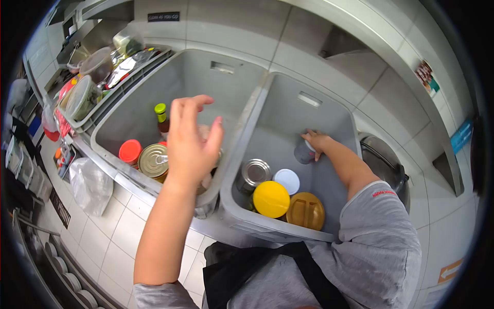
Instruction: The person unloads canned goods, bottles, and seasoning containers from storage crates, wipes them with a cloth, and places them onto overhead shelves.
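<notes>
My left hand (193, 136) is raised over the left grey bin (149, 77), fingers apart, holding nothing. Under and beside it in that bin are a bottle with a lime-green cap (161, 114), a red-lidded jar (130, 151) and a gold-topped can with a pull ring (154, 160). Inside the right grey bin (280, 103), my right hand (317, 142) grips a small dark grey container (304, 153) with red marks, near the right wall. Toward that bin's front are a silver can (256, 172), a white lid (286, 181), a yellow lid (271, 199) and a brownish-gold lid (305, 211).
A crate (85, 121) with plastic tubs and packages stands at the far left. A clear plastic bag (91, 185) hangs below the left bin. Right of the bins is a dark round lidded bin (383, 159). A metal shelf edge (406, 72) runs overhead.
</notes>
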{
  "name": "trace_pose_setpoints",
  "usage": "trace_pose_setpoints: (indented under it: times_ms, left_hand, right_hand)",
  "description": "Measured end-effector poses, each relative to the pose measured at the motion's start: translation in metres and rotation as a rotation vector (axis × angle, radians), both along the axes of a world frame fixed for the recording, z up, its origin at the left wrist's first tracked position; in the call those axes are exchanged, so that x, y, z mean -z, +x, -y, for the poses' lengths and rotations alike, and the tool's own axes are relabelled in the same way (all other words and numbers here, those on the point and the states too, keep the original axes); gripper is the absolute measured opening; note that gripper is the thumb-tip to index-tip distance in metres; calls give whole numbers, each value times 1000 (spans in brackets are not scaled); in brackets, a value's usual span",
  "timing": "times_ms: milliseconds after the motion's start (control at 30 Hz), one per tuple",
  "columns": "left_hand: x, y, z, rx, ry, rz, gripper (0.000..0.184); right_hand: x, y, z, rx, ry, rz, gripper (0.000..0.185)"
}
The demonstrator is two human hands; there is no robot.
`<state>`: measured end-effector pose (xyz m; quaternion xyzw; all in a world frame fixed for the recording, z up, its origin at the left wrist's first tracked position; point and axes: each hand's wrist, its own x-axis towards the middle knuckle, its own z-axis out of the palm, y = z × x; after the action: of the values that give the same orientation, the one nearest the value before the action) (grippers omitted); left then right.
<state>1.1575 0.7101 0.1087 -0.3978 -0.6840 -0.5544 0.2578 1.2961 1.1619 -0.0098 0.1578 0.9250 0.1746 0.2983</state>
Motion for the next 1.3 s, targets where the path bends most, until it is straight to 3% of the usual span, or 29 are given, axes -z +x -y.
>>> trace_pose_setpoints:
  times_ms: [167,267,367,433,467,533,567,633,667,700,800,833,900,933,1033,1133,1200,1267,1300]
  left_hand:
    - [-1,4,2,78,35,55,30]
    - [3,5,5,77,-84,-8,28]
    - [-4,18,-3,267,-230,-267,29]
    - [-25,53,-23,407,-397,-196,48]
    - [-45,69,-33,408,-383,-242,48]
    - [-85,104,-49,265,-628,-218,86]
    - [-98,113,-54,268,-601,-274,86]
    - [-116,129,-57,391,-25,-332,109]
    - [-123,141,-60,503,70,-210,108]
    - [-135,149,-62,515,84,-249,108]
    - [-165,178,-69,1234,120,151,98]
    - [-176,191,-73,1239,115,138,98]
    - [-200,215,-83,1329,37,36,93]
    - [-211,221,-89,1281,-45,-61,91]
    - [-261,237,-69,1183,-200,34,94]
    - [-265,228,-67,795,232,-242,91]
    - [-250,219,-47,712,190,-293,87]
    - [-231,207,-31,564,164,-425,83]
    - [-223,200,-24,437,146,-529,80]
  right_hand:
    - [8,13,-7,-6,-76,-85,108]
    - [-65,13,60,67,-205,-38,99]
    - [-157,47,126,-166,-265,-327,95]
    - [-223,79,175,-351,-240,-500,92]
    - [-254,96,197,-472,-216,-577,91]
    - [-310,133,251,-552,-199,-716,87]
    - [-322,154,263,-548,-148,-753,87]
    - [-332,190,282,-847,-242,-1200,85]
    - [-319,202,270,-996,-112,-1525,83]
    - [-304,217,267,-1042,-90,-1803,78]
    - [-271,225,270,-928,17,-1644,64]
    - [-266,223,270,-934,29,-1625,59]
    - [-276,229,265,-1013,284,-1913,53]
    - [-295,236,262,-1057,380,-1992,51]
    - [-362,250,262,-995,551,-2066,55]
    - [-454,232,240,-1106,634,-2109,63]
    - [-518,213,225,-1114,819,-2124,63]
    - [-586,199,192,-1072,1354,-2036,39]
    - [-611,190,177,-1107,1336,-2043,39]
